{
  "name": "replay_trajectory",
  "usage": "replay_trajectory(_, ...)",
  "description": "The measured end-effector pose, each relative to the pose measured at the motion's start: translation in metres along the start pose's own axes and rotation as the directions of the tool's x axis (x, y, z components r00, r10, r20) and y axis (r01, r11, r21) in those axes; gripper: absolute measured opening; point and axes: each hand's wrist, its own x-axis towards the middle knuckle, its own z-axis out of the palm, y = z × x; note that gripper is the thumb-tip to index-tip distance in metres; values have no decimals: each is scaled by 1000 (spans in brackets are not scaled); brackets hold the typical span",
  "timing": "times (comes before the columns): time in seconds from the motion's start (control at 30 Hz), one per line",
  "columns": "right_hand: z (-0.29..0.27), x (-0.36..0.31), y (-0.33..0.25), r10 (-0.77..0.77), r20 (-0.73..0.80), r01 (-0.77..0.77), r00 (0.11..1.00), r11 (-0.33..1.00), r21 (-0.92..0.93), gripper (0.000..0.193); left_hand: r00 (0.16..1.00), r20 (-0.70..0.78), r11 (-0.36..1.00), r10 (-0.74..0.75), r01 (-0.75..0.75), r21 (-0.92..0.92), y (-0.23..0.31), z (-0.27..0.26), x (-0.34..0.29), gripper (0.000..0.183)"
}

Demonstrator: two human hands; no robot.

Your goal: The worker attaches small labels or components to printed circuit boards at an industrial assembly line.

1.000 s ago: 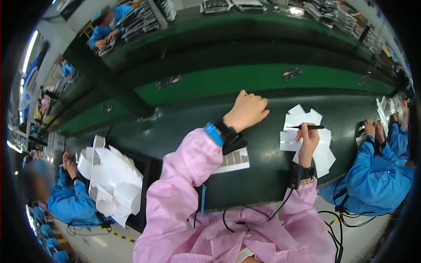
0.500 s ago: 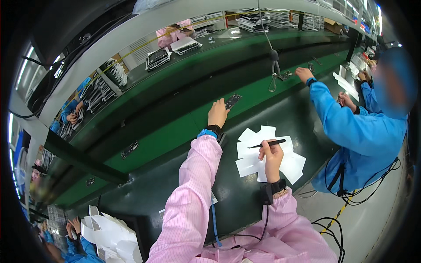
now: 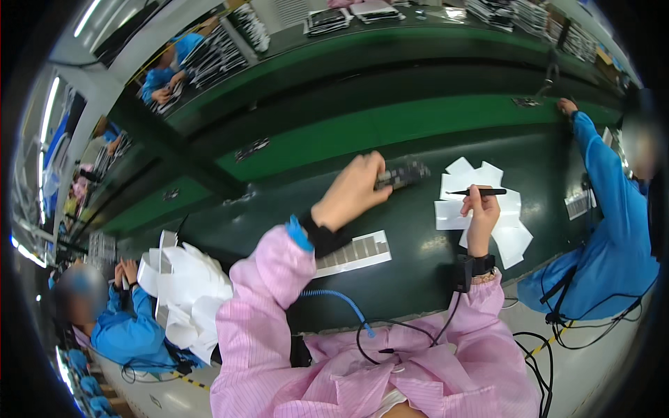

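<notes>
- Circuit board point(image 3: 405, 174), dark and slightly blurred, juts rightward from the left hand's fingertips, in the gap between the two hands.
- Left hand point(image 3: 355, 189) has its fingers clamped on the board's left end; a black band and a blue one circle its wrist.
- Right hand point(image 3: 481, 214), well apart from the left, pinches a slim black pointed tool point(image 3: 481, 192), its tip aimed left.
- White sheets point(image 3: 513, 244) lie fanned out on the bench point(image 3: 411, 296) beneath and around the right hand; whether that hand touches them, I cannot tell.
- White strip with greyish patches point(image 3: 359, 254) lies on the bench, nearer the body than the left hand.
- Blue coiled cord point(image 3: 341, 299) curves between the two forearms.
- White heap of curled sheets point(image 3: 194, 296) sits left of the left forearm.
- Green strip point(image 3: 341, 124) runs beyond both hands, with another dark board point(image 3: 251, 149) on it, farther left than the left hand.
</notes>
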Motion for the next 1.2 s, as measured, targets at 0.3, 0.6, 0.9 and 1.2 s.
replay_trajectory(0.3,44,-40,0,92,238,-79,967,995,-64,12,993,-59,991,-107,111,71,11,31,-98,42)
replay_trajectory(0.6,96,-55,1,116,410,-62,905,988,-143,10,997,-33,985,-63,68,156,28,37,-132,34)
replay_trajectory(0.9,111,-56,27,135,450,-40,883,976,-215,11,997,-42,987,-70,75,143,23,40,-132,37)
replay_trajectory(1.2,110,-62,28,-27,504,256,863,884,-391,11,999,-15,982,-29,32,189,26,39,-131,35)
